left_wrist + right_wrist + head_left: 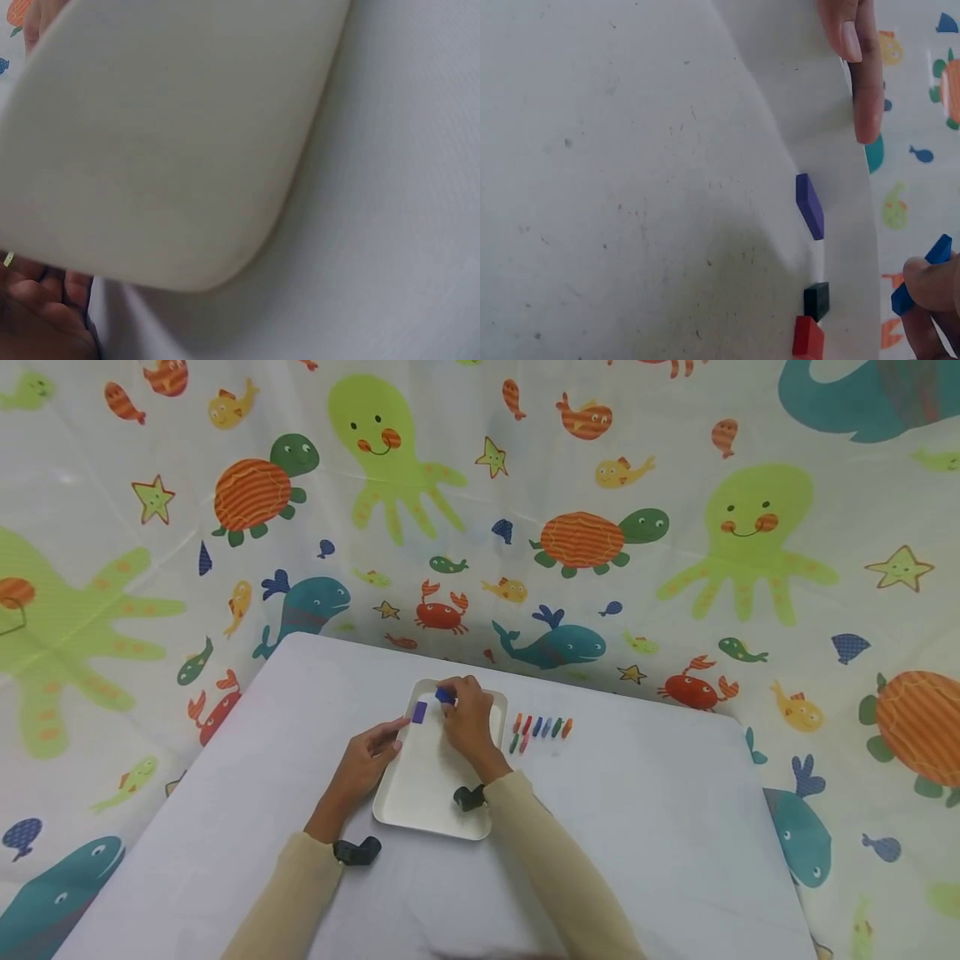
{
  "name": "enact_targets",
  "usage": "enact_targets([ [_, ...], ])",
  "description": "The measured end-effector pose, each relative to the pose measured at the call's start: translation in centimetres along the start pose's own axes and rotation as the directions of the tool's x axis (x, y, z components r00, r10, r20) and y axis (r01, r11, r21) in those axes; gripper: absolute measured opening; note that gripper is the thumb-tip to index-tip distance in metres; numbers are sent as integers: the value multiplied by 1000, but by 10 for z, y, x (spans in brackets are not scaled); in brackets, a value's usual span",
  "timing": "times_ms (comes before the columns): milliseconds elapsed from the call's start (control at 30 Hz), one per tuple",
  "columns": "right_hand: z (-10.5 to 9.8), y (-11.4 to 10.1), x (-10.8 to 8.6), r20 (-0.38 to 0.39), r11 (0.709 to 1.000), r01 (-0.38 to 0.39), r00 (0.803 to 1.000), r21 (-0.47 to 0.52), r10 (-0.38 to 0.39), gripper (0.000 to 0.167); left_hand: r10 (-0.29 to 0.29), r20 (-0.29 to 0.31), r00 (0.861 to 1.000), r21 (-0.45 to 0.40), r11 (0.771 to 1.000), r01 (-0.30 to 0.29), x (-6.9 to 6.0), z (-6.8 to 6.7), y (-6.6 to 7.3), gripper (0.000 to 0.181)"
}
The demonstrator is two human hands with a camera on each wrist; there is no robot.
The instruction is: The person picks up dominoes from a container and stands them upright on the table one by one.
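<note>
In the head view, a white rectangular tray [420, 789] lies lengthwise before me. My left hand [367, 756] holds the tray's left rim, its thumb at the inner edge and a finger along the outside. Above the tray's far end, my right hand [468, 718] pinches a small blue block [902, 300] between thumb and fingers. Inside the tray, by the wall, are a flat purple block [810, 206], a dark green block [817, 301] and a red block [808, 337]. From the head camera, the right hand hides the green and red ones.
Right of the tray, several short coloured sticks [537, 727] lie in two rows on the white-covered table [637, 827]. A curtain [465, 568] printed with sea animals hangs behind the table. Dark wrist cameras [357, 851] sit at both sleeves.
</note>
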State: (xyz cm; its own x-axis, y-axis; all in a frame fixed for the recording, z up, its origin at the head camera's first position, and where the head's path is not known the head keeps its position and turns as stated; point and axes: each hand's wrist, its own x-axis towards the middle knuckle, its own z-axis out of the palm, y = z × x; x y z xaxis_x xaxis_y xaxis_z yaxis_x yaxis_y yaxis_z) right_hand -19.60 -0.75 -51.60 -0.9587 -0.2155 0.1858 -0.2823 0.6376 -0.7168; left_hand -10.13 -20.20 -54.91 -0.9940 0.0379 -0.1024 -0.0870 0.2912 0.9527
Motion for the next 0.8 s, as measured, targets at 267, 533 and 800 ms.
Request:
enact_targets([
  [267, -4, 0, -1, 5, 999, -32, 999, 40, 32, 28, 0, 0, 1000, -20, 1000, 0, 0, 0, 0, 46],
  [533, -7, 0, -3, 14, 996, -52, 999, 72, 51, 28, 14, -2, 1000, -9, 1000, -14, 0, 0, 0, 46],
  [800, -8, -1, -3, 15, 996, -56, 998, 76, 55, 28, 14, -3, 1000, -11, 1000, -14, -1, -1, 0, 46],
])
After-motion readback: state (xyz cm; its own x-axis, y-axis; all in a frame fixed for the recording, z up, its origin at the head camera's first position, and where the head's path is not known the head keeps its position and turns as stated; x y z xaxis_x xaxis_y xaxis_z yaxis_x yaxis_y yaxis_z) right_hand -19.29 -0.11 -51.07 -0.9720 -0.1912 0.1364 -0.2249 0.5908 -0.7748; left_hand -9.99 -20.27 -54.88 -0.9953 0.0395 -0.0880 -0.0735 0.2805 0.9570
